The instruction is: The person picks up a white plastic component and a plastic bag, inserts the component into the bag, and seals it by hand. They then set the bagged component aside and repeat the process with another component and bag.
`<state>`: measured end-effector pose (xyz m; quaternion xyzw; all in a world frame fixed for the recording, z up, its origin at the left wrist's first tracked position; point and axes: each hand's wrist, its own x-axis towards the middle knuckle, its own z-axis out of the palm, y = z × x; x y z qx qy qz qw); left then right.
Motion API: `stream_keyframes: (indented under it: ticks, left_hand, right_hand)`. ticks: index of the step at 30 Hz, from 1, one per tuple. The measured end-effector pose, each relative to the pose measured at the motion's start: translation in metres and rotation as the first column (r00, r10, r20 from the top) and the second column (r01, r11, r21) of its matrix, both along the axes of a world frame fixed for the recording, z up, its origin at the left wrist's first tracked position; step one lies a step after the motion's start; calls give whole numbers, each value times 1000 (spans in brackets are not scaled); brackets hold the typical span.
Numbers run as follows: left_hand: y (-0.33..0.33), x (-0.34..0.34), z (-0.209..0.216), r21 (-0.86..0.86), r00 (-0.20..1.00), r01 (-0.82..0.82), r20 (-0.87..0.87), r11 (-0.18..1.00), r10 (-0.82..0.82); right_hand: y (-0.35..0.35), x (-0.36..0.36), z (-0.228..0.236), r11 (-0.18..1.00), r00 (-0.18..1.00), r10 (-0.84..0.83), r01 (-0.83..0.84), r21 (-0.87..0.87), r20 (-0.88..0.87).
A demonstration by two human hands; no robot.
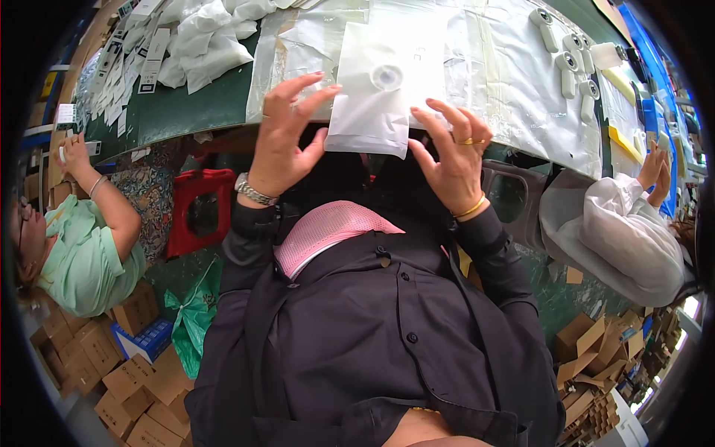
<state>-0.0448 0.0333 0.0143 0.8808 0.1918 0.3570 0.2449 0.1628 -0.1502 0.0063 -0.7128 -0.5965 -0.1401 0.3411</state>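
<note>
Hands at a white pouch (387, 78) on the table edge (186, 112).
Left hand (287, 134) spread beside it — right hand (450, 153) spread, fingertips near its corner.

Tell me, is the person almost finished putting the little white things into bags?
Not nearly. Done: a heap of filled white bags lies at the table's far left. In hand: one white pouch with a round part inside sits at the table edge between the left hand and right hand, both open. Left: several loose white gadgets wait at the far right, unbagged.
</note>
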Motion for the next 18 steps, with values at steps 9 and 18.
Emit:
stream_keyframes:
  ticks: [9, 18]
  left_hand:
    - [9, 27, -14, 181, 990, 139, 7, 974, -142]
    - [3, 54, -16, -155, 971, -138, 175, 978, 165]
  right_hand:
    - [31, 12, -6, 976, 980, 198, -198, 90, 11]
    - [57, 22, -5, 992, 927, 98, -61, 112, -361]
